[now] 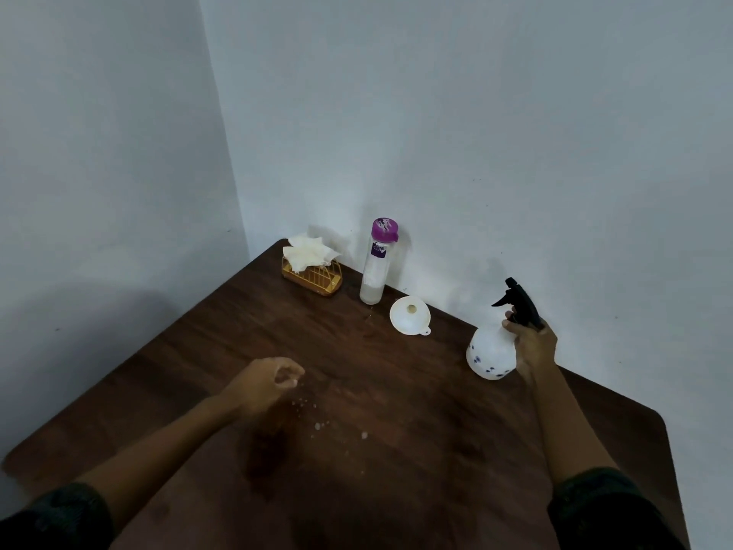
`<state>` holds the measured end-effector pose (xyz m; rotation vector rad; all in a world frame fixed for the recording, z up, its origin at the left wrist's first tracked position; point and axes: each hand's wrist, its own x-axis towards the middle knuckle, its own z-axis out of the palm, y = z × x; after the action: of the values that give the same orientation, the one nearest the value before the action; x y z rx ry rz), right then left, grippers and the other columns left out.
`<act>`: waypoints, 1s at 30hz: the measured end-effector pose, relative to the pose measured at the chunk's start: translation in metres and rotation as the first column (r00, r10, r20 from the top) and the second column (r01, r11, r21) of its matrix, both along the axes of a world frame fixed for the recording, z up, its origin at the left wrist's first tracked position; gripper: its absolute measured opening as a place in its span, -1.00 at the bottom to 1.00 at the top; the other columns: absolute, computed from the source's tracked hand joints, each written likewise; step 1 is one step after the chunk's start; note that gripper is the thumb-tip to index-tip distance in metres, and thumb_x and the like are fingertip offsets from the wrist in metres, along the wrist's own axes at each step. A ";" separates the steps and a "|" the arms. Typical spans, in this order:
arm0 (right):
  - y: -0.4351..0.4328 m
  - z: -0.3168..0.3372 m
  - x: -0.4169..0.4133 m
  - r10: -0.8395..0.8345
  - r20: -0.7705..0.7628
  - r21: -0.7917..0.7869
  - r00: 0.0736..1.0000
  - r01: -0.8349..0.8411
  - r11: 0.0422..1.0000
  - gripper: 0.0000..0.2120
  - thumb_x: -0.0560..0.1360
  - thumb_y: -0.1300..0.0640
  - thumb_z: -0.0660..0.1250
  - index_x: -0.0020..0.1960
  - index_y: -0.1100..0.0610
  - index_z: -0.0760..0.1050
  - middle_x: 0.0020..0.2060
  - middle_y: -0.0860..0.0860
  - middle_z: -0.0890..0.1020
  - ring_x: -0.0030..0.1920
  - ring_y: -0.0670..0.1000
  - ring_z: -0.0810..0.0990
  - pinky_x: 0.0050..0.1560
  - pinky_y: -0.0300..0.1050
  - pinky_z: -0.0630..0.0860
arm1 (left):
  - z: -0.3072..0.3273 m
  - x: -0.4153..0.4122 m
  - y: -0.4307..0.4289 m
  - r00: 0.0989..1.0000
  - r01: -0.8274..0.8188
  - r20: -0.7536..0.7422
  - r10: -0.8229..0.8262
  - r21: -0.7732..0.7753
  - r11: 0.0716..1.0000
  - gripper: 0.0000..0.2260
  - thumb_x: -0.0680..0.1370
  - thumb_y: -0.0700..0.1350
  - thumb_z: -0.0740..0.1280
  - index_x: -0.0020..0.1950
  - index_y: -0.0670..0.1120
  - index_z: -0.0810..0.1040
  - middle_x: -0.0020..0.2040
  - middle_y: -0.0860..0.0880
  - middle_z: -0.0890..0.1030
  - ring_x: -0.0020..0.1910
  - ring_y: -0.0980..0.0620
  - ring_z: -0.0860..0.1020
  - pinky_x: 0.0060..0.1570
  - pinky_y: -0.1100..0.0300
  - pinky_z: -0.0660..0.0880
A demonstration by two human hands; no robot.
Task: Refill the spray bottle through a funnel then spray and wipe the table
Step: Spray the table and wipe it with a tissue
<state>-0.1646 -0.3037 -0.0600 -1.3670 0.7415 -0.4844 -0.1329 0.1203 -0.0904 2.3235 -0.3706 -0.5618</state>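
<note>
Spray bottle: white round body with small blue spots and a black trigger head, nozzle pointing left. It is at the right rear of the bench, tilted, base low over the wood. Cannot tell if the base touches the surface.

Hands: the right hand grips the spray bottle at the neck, fingers wrapped just under the trigger. The left hand is over the middle-left of the bench, blurred, with fingers curled in toward the thumb. A pale speck shows at the fingertips; cannot tell whether it pinches anything.

Surface: white droplets are scattered on the wood just right of the left hand. A darker wet patch lies nearer the person.

Other items, all along the back:
- 1 white funnel lies with its wide mouth up, between the spray bottle and the water bottle and apart from both.
- 1 tall clear water bottle stands upright with its purple lid on, and pale liquid shows in its lower part.
- 1 gold wire napkin holder sits in the far corner, with white napkins sticking out of the top.

Edges: the bench sits in a corner, its 2 rear sides against pale walls. The right corner is rounded. The left edge runs down toward the person. Bare dark wood spans the middle between the 2 arms. Dark sleeves show at the bottom of the view.
</note>
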 end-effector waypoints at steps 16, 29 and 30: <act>0.067 -0.021 -0.046 -0.281 -0.208 0.041 0.937 0.296 0.954 -0.74 0.41 0.44 0.30 0.06 0.25 0.53 -0.05 0.16 0.56 -0.16 0.02 0.54 -0.11 -0.14 0.52 | 0.002 0.016 0.053 0.999 0.048 -0.003 -0.049 -0.025 0.999 -0.77 0.56 -0.18 0.30 0.21 -0.07 0.54 0.16 0.00 0.59 0.12 0.15 0.52 0.12 0.30 0.43; 0.227 -0.021 0.001 0.047 -0.324 0.021 0.945 -0.042 0.999 -0.89 0.47 0.41 0.24 -0.07 0.30 0.52 -0.24 0.17 0.61 -0.25 0.07 0.59 -0.16 -0.11 0.51 | 0.011 0.116 0.068 0.989 0.144 0.000 -0.145 -0.111 0.983 -0.77 0.55 -0.15 0.31 0.20 -0.11 0.56 0.16 -0.06 0.60 0.06 0.12 0.53 0.08 0.29 0.45; 0.236 -0.020 0.015 0.066 -0.334 0.021 0.940 -0.062 0.998 -0.89 0.47 0.41 0.24 -0.06 0.31 0.52 -0.26 0.16 0.62 -0.26 0.06 0.59 -0.18 -0.12 0.51 | 0.012 0.126 0.067 0.990 0.143 0.000 -0.144 -0.118 0.983 -0.77 0.55 -0.15 0.31 0.20 -0.11 0.55 0.16 -0.07 0.60 0.06 0.12 0.53 0.09 0.29 0.44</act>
<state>-0.1499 -0.0677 -0.0800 -1.4781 0.9704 -0.1960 -0.0067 0.1873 -0.0781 2.1920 -0.5561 -0.6024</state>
